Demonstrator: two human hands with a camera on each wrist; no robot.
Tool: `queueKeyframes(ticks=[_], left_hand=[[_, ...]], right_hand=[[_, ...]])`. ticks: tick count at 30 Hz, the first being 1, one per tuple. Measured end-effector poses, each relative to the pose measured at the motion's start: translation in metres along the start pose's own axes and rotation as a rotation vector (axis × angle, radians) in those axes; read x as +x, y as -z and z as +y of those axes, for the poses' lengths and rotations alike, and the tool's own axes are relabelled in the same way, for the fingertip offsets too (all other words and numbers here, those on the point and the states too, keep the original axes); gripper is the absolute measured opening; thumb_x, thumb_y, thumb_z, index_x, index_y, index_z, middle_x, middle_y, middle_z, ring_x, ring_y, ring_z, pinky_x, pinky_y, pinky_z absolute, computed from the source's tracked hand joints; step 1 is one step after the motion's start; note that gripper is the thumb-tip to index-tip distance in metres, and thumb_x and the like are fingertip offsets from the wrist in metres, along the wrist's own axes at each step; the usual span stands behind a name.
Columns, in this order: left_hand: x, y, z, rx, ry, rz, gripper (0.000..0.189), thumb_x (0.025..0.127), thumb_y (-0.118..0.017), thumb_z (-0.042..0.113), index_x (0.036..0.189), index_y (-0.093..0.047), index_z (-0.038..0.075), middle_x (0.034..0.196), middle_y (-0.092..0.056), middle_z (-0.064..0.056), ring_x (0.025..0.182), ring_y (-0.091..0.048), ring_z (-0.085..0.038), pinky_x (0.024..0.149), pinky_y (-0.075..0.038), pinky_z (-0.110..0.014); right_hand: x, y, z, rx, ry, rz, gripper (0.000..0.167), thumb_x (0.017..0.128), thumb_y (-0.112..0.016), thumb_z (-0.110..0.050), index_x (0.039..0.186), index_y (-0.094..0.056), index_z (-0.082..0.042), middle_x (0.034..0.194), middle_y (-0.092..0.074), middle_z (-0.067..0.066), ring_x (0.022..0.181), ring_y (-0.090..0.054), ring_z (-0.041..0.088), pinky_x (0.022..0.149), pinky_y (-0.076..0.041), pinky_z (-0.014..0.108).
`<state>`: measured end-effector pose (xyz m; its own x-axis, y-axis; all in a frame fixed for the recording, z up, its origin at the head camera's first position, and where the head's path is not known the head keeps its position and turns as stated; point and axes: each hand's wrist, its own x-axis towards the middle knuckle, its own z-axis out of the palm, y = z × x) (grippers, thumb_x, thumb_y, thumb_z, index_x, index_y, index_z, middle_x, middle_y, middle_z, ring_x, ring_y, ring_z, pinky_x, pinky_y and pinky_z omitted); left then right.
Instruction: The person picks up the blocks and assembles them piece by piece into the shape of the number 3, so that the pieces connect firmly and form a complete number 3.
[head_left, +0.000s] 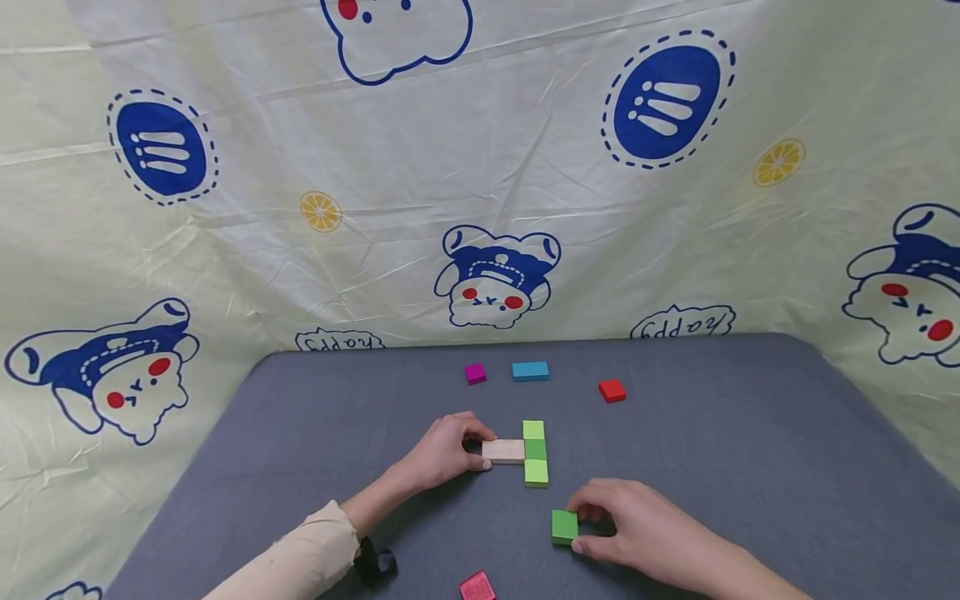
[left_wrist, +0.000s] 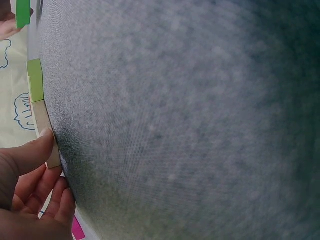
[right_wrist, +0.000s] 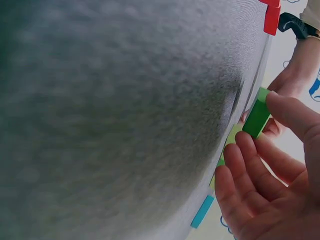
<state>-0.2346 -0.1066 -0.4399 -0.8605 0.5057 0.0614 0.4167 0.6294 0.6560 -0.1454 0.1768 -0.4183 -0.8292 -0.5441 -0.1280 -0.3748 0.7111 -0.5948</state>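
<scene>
My left hand point(head_left: 448, 451) pinches the left end of a pale wooden block point(head_left: 503, 452) between thumb and fingers. The block's right end meets a short column of green blocks: a dark green block point(head_left: 536, 449) in the middle, a light green block point(head_left: 533, 430) beyond it and another light green block point(head_left: 536, 473) on the near side. Nearer to me, my right hand point(head_left: 637, 529) grips a separate green block point(head_left: 564, 527) by its edges, apart from the column. The right wrist view shows this green block point(right_wrist: 257, 114) between thumb and fingertips. Whether it touches the table cannot be told.
Toward the far edge of the grey table point(head_left: 337, 400) lie a magenta block point(head_left: 475, 373), a blue block point(head_left: 530, 372) and a red block point(head_left: 612, 391). A pinkish-red block point(head_left: 477, 586) lies at the near side. Behind the table hangs a printed cloth point(head_left: 390, 158).
</scene>
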Motion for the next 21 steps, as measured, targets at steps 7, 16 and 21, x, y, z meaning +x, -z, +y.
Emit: queueKeyframes(ticks=[7, 16, 21], left_hand=[[0.000, -0.001, 0.000, 0.001, -0.006, 0.007, 0.026, 0.081, -0.081, 0.009, 0.106, -0.075, 0.010, 0.093, -0.061, 0.006, 0.089, -0.056, -0.015, 0.082, -0.046, -0.030], [-0.001, -0.001, 0.000, 0.002, -0.010, 0.005, 0.025, 0.081, -0.080, 0.009, 0.106, -0.075, 0.010, 0.092, -0.060, 0.007, 0.088, -0.056, -0.014, 0.082, -0.046, -0.029], [-0.001, 0.000, 0.000, 0.001, -0.010, 0.005, 0.025, 0.081, -0.080, 0.009, 0.106, -0.075, 0.010, 0.092, -0.061, 0.006, 0.088, -0.056, -0.014, 0.082, -0.046, -0.029]], right_hand=[[0.013, -0.004, -0.009, -0.077, -0.003, 0.055, 0.029, 0.079, -0.080, -0.042, 0.101, -0.070, -0.025, 0.083, -0.054, -0.018, 0.076, -0.050, 0.003, 0.066, -0.045, 0.029], [0.024, -0.008, -0.012, -0.097, 0.013, 0.075, 0.028, 0.078, -0.082, -0.037, 0.099, -0.071, -0.023, 0.083, -0.055, -0.017, 0.076, -0.051, 0.004, 0.066, -0.046, 0.028], [0.029, -0.011, -0.013, -0.095, 0.024, 0.094, 0.028, 0.077, -0.083, -0.033, 0.098, -0.070, -0.020, 0.084, -0.056, -0.016, 0.076, -0.051, 0.004, 0.066, -0.046, 0.028]])
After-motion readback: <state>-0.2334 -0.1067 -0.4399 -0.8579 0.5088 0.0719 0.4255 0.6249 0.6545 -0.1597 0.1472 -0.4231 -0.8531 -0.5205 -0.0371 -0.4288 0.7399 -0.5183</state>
